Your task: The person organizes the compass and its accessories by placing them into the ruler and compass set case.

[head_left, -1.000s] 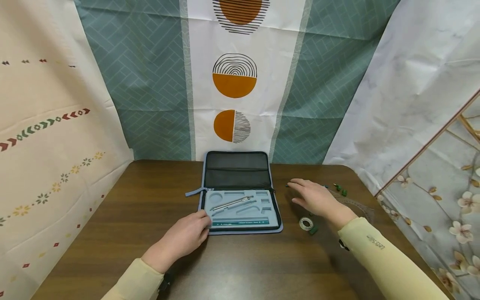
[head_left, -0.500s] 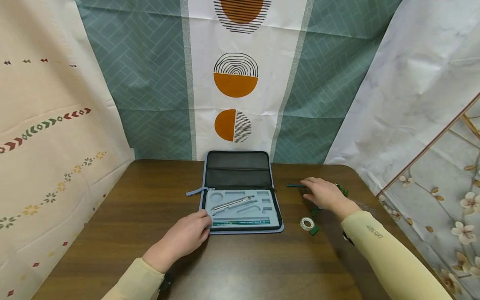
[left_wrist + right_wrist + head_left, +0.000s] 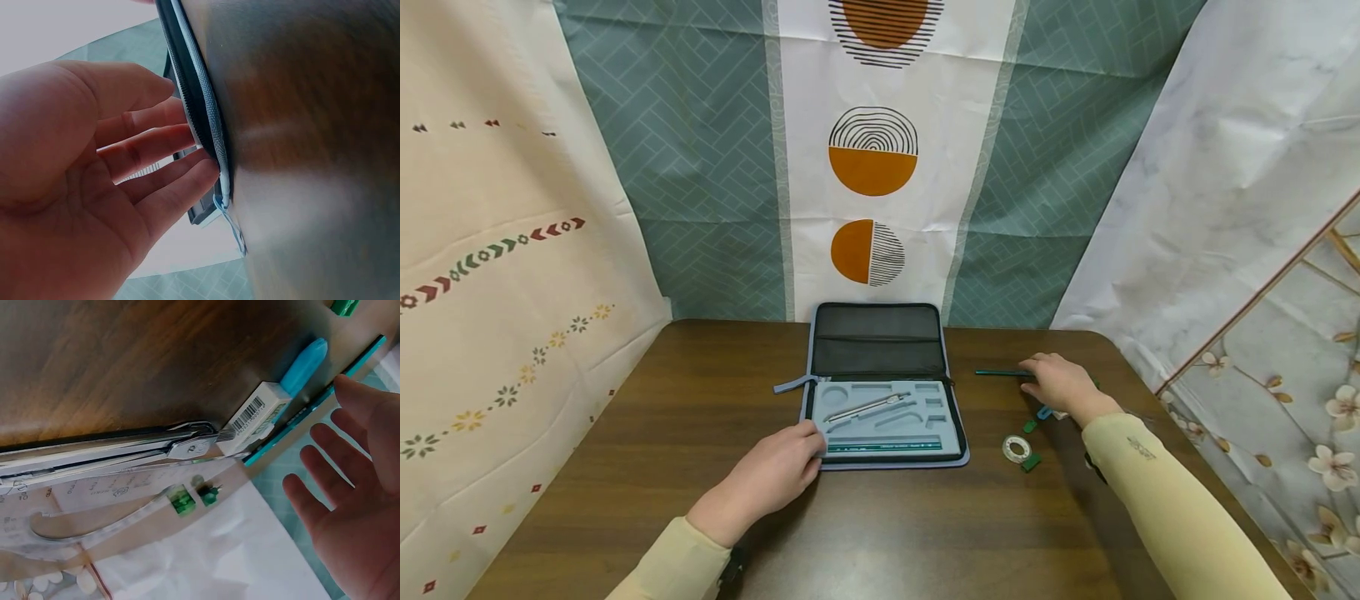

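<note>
A zippered case [image 3: 877, 340] lies unfolded at the table's middle, its pale blue tray holding a silver drawing compass [image 3: 867, 407] and a green pencil in the front slot. My left hand [image 3: 765, 468] rests on the tray's front left corner; in the left wrist view its fingers touch the zipper edge [image 3: 199, 94]. At the right, my right hand [image 3: 1060, 387] is over the end of another green pencil [image 3: 998, 372]. In the right wrist view the thumb tip overlaps this pencil [image 3: 294, 422] and the other fingers are spread apart. A blue-and-white eraser [image 3: 253, 419] lies beside it.
In the right wrist view, another metal compass [image 3: 187, 447] lies by a clear plastic drawing template [image 3: 94, 503] and small green pieces [image 3: 181, 500]. Right of the case sit a whitish ring [image 3: 1017, 449] and small green blocks [image 3: 1031, 462]. Cloth hangings [image 3: 880, 296] surround the table.
My right hand has moved rightward and slightly back, uncovering more of the green pencil and the small pieces. The left hand stays at the case's corner.
</note>
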Motion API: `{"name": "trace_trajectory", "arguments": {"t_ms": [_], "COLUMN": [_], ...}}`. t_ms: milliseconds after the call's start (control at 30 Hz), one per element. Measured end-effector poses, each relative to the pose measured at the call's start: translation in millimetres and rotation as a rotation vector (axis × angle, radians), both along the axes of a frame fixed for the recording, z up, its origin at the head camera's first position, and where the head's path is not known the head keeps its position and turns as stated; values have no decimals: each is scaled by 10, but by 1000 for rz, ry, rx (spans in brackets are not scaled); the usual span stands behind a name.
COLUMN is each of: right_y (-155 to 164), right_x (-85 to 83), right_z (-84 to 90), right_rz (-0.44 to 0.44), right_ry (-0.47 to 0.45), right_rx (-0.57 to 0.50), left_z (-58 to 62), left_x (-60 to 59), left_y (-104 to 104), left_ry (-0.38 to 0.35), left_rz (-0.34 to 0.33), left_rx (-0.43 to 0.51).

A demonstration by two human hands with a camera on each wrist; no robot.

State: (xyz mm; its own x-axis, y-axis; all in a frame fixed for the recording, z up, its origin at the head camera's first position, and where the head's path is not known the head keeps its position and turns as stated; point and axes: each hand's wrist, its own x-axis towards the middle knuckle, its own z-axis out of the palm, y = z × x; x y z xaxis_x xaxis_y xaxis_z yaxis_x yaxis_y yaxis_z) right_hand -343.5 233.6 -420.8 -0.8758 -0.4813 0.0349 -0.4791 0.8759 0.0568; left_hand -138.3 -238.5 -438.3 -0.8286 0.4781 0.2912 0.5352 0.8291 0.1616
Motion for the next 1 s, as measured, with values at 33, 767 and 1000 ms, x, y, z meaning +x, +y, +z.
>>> {"name": "trace_trajectory", "arguments": {"t_ms": [33, 767, 1000], "right_y": [8, 36, 72], "right_x": [-10, -63, -108], "right_z": [-1, -17, -51], "right_rz": [-2, 6, 16], "right_ry": [-1, 36, 80], "right_rx": [1, -19, -46], "left_z": [0, -17, -14], "left_x": [0, -6, -8], "left_y": [1, -6, 2], "left_ry": [-2, 6, -1], "left_rz": [0, 3, 14], "left_rx": [1, 8, -1]}}
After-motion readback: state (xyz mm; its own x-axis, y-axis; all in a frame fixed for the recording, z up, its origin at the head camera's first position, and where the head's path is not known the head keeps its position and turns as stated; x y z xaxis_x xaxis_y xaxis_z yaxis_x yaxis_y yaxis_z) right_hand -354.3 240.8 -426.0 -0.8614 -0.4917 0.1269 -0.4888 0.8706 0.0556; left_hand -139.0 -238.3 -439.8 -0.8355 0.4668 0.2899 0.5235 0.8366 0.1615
